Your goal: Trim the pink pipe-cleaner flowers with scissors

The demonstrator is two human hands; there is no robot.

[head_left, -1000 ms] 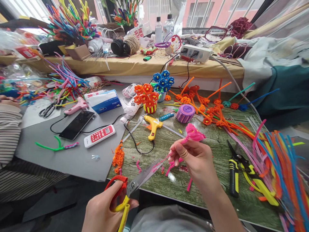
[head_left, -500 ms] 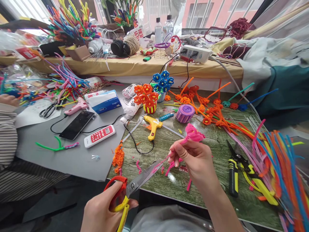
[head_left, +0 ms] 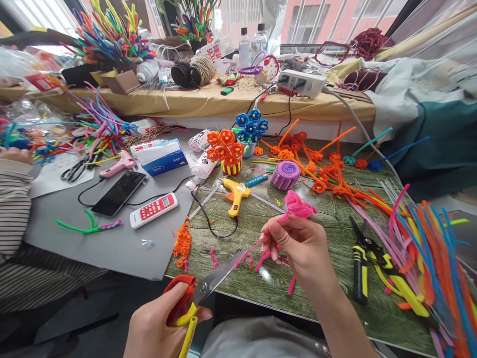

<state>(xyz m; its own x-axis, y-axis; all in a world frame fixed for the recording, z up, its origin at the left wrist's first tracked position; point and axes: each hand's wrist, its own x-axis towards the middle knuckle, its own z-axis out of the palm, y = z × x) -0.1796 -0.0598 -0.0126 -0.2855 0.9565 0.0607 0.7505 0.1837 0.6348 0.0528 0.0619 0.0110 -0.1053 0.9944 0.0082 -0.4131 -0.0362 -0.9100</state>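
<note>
My left hand [head_left: 160, 318] grips scissors [head_left: 208, 283] with red and yellow handles. The blades point up and right, and their tips lie by a thin pink stem below my right hand. Between the fingers of my right hand [head_left: 294, 238] is a pink pipe-cleaner flower [head_left: 298, 205], its bloom sticking out above the thumb. Pink clippings [head_left: 213, 257] and a heap of orange fuzz [head_left: 183, 241] lie on the wood-patterned table near the blades.
A yellow glue gun [head_left: 237, 195] with its cord lies ahead. Orange pipe-cleaner flowers [head_left: 328, 174], yellow-black pliers [head_left: 360, 273] and loose pipe cleaners [head_left: 436, 258] fill the right. A phone [head_left: 118, 193] and red-white remote [head_left: 154, 210] rest left. Another person's sleeve [head_left: 13, 209] shows at far left.
The scissor blades have drawn nearly closed along the pink stem, and the left hand has shifted slightly. My right hand stays in place. The other person's hand at far left has moved slightly.
</note>
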